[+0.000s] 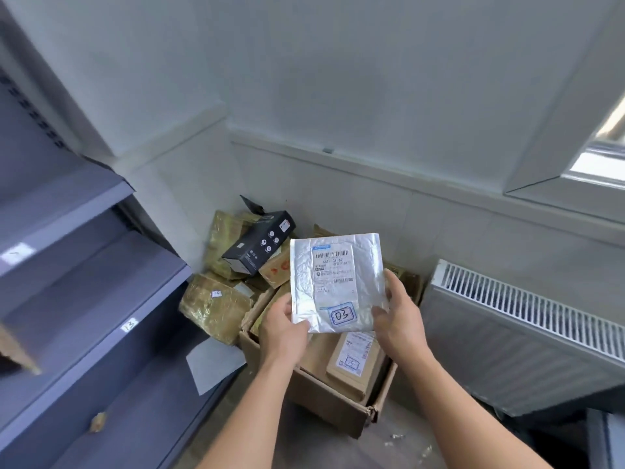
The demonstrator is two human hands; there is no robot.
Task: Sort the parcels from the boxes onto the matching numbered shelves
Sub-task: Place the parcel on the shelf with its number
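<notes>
Foil mailer [338,282] held above open box [324,401]. Left hand [284,328] pinches its lower-left corner; right hand [395,319] grips its right edge. From mailer: black carton [258,247] at 10 o'clock, shelves [101,299] at 9, radiator [524,333] at 3. Mailer bears a barcode label and handwritten "03", boxed in blue.

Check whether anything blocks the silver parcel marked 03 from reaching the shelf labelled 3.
Nothing visible does. The left hand and right hand hold the silver parcel above the cardboard box; only open air lies between it and the shelf at left.
</notes>
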